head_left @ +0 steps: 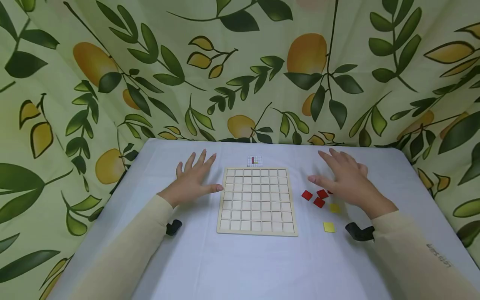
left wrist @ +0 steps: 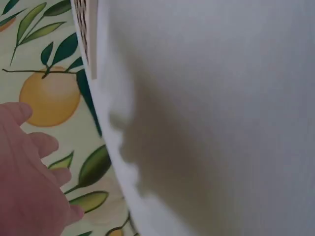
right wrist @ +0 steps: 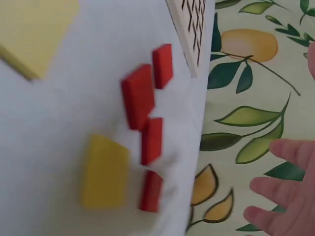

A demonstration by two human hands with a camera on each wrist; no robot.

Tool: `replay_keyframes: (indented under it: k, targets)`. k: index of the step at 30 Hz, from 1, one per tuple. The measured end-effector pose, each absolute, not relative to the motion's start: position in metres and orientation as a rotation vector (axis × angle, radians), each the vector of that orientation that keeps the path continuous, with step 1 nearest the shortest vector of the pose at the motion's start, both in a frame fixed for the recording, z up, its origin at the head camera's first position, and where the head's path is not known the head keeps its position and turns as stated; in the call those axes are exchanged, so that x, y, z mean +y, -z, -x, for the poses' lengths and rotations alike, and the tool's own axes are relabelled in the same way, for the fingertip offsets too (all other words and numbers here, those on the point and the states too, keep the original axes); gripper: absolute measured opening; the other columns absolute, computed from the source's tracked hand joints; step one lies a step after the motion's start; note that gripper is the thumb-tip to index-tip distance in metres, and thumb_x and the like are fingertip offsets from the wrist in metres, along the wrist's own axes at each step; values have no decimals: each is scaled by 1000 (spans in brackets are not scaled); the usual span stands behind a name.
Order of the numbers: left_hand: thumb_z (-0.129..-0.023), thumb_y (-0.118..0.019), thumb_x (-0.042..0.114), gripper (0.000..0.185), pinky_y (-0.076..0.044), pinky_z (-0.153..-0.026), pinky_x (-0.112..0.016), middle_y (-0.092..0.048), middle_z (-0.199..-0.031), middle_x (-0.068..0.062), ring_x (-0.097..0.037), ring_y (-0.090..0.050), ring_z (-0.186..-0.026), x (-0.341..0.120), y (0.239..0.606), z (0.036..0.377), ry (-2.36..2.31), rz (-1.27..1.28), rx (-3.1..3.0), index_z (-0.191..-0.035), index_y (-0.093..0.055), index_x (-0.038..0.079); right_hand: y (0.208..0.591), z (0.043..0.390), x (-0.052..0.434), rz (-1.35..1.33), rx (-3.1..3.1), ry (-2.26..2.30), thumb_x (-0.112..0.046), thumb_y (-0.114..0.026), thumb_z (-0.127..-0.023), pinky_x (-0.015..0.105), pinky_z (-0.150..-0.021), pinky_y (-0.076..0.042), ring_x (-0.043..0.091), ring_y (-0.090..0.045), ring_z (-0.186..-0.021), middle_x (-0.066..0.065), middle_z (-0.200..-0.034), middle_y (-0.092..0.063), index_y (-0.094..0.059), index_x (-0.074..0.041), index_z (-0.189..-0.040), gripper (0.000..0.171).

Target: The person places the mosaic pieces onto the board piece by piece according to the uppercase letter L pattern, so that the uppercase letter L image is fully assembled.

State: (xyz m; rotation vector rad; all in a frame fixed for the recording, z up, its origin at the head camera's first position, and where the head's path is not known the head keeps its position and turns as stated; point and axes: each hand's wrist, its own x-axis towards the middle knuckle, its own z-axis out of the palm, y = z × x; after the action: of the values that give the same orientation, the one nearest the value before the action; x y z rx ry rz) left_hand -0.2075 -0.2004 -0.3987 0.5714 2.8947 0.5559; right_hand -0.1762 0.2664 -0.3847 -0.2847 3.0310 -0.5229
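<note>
1. The wooden grid board (head_left: 257, 234) lies flat on the white tablecloth (head_left: 243, 266), between the two hands. It looks about square, so no long axis stands out; its near and far edges run almost left to right.
2. Beyond its far edge lies a small printed grid card (head_left: 255, 161), with a red bar running away from the person and a yellow strip extending right from the bar's near end.
3. Four red square tiles (head_left: 319, 202) lie right of the board. Those plainly seen in the head view are turned askew, corners toward the person; one is mostly hidden by the right hand (head_left: 346, 179).
4. Of two yellow square tiles (head_left: 329, 227), the nearer sits roughly in line with the board; the other is near the red group.
5. The left hand (head_left: 193, 177) is back-up, fingers spread forward, thumb pointing right at the board's left edge; I cannot tell whether it touches. It grasps nothing.
6. The right hand reaches forward and leftward above the tiles, thumb apart from the fingers, its grip released; the right wrist view shows the tiles clear of its fingertips.
</note>
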Motion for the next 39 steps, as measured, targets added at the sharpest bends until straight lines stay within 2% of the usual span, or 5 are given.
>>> replay_keyframes:
  k: [8,18,30,35,39]
  targets:
    - [-108,-68,46,88,5,-123,-69,-9,-182,-10,-41,0,-165,-187,435,198,-1058,-590,2710,-177,-16,27,426,166,260,257,2891,910,-59,-72,-101,81,-111,-22,54,-33,-150,29,-165,-40,-48,-5,-162,85]
    - [-87,-78,75,107,1,-129,-55,-17,-180,0,-23,-3,-166,-187,461,194,-846,-586,2787,-172,-37,25,464,158,258,350,2958,1045,-34,-86,-96,73,-113,-21,51,-32,-151,23,-160,-48,-71,-4,-139,55]
    - [-86,-78,75,106,1,-128,-58,-14,-181,-3,-27,-3,-166,-188,462,195,-800,-600,2800,-170,-42,23,465,160,255,319,2961,1090,-12,-80,-101,72,-114,-20,51,-33,-151,23,-160,-49,-77,-5,-124,24]
    - [-86,-79,74,105,1,-128,-58,-14,-180,-3,-27,-3,-166,-187,462,196,-810,-607,2794,-170,-43,23,467,159,254,278,2965,1147,-7,-82,-99,67,-111,-33,46,-44,-142,19,-146,-61,-75,-8,-121,23]
    - [-87,-79,73,104,0,-128,-58,-15,-180,-4,-27,-3,-166,-186,465,198,-800,-611,2793,-170,-43,23,469,155,254,203,2970,1228,-6,-83,-99,40,-92,-54,33,-56,-113,13,-121,-68,-77,-9,-116,19]
